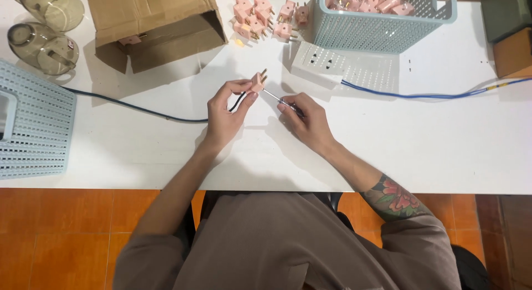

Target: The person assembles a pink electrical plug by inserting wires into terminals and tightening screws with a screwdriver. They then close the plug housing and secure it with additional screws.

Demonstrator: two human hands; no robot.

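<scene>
Just above the middle of the frame, the left hand pinches a pink electrical plug between thumb and fingertips, its brass prongs pointing up and to the right, with a dark cable running from under the hand away to the left edge across the white table. The right hand is closed around the handle of a small screwdriver, whose thin shaft slants up-left so that its tip meets the plug's body. By the look of it, the step in hand is driving or loosening a screw in the plug; the next move calls for keeping the tip seated and the plug held steady while the handle is turned (a slip would skid the blade toward the left fingertips). At the top centre lies a loose heap of pink plugs, and more fill the pale blue basket to the right. A white power strip sits below that basket, its blue cord trailing right. An open cardboard box stands upper left, near another basket.
</scene>
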